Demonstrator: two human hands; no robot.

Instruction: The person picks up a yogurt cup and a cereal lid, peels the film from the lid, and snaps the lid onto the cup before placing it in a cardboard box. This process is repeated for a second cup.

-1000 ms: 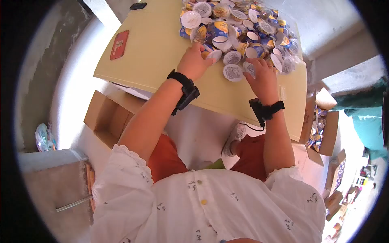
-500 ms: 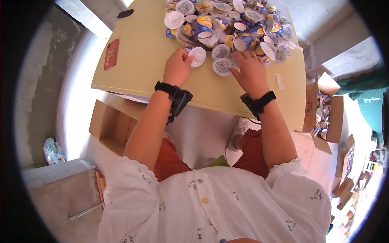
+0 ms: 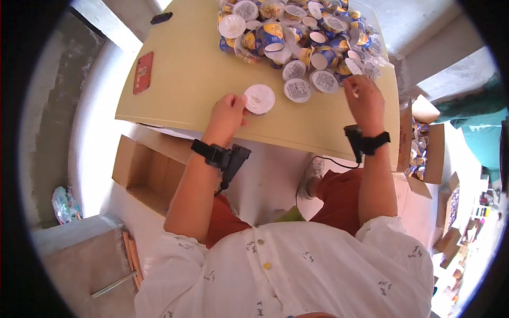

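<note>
My left hand [image 3: 228,114] is closed on the rim of a cup with a round white lid [image 3: 260,99], low over the front part of the yellowish table [image 3: 191,79]. Farther right, my right hand [image 3: 366,95] is beside the pile, fingers bent together; what they hold, if anything, is too small to name. Between the hands lie two cups with printed lids, one lid [image 3: 297,90] nearer the left and another [image 3: 324,81] touching the pile. Blue and yellow cups [image 3: 270,34] in clear wrap are heaped at the back.
A red phone [image 3: 143,73] and a black object [image 3: 161,18] lie on the table's left side. An open cardboard box [image 3: 151,172] stands below left. Another box [image 3: 436,153], holding cups, is at the right. Black straps and devices sit on both wrists.
My left hand has drawn the white-lidded cup toward me. My right hand has moved right, off the printed-lid cups. One more printed lid now shows at the pile's front.
</note>
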